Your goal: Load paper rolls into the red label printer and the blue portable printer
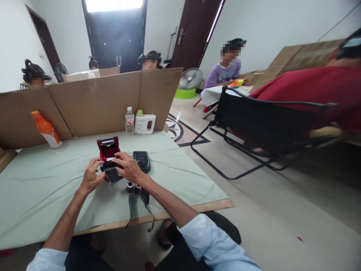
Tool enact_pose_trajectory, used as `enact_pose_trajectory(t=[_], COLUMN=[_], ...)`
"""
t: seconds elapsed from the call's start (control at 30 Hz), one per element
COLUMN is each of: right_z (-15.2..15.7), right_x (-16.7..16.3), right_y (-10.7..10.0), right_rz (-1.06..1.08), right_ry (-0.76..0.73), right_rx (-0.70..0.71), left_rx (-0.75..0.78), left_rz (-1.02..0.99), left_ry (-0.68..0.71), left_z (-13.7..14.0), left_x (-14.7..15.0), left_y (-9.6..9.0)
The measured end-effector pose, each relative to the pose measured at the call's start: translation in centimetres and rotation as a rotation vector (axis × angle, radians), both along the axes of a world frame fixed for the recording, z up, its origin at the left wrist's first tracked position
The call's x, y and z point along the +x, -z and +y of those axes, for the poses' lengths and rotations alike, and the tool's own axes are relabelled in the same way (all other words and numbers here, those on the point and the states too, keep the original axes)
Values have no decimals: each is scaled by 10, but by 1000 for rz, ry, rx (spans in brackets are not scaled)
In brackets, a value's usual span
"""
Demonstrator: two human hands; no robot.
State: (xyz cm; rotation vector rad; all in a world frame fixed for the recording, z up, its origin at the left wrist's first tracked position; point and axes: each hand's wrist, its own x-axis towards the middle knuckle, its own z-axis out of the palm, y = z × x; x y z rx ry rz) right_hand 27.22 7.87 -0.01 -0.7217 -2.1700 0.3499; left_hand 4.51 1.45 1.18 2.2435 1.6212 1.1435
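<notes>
A small red-and-black label printer (pixel 108 148) stands on the cloth with its lid raised. My left hand (pixel 92 176) grips the left side of the printer, thumb toward its front. My right hand (pixel 128 167) reaches over from the other side, fingers curled at the opening and on a dark strip (pixel 113 175) that hangs over the printer's front. Just beyond my right hand lies a dark handheld device (pixel 141 161). Small rolls (pixel 130 187) with dark centres sit below my right wrist, beside a dark strap (pixel 145 197).
A cardboard screen (pixel 98 101) borders the table's far side. Before it stand an orange-and-white bottle (pixel 47 130), a clear water bottle (pixel 129 121) and a white jug (pixel 145 123). To the right is a black folding chair (pixel 254 120) with a person in red. Other people sit beyond.
</notes>
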Motion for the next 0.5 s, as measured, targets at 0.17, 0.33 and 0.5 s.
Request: enact_pose_trajectory(t=[0.17, 0.33, 0.5], right_z=[23, 46, 52], right_x=[-11, -19, -23], right_y=[-25, -45, -57], right_rz=[69, 219, 360], right_ry=[-23, -105, -200], right_rx=[-116, -291, -423], left_rx=[-43, -191, -301], left_rz=[-4, -100, -318], left_ry=[11, 21, 128], left_z=[26, 56, 64], left_x=[-3, 0, 8], left_y=[-17, -24, -25])
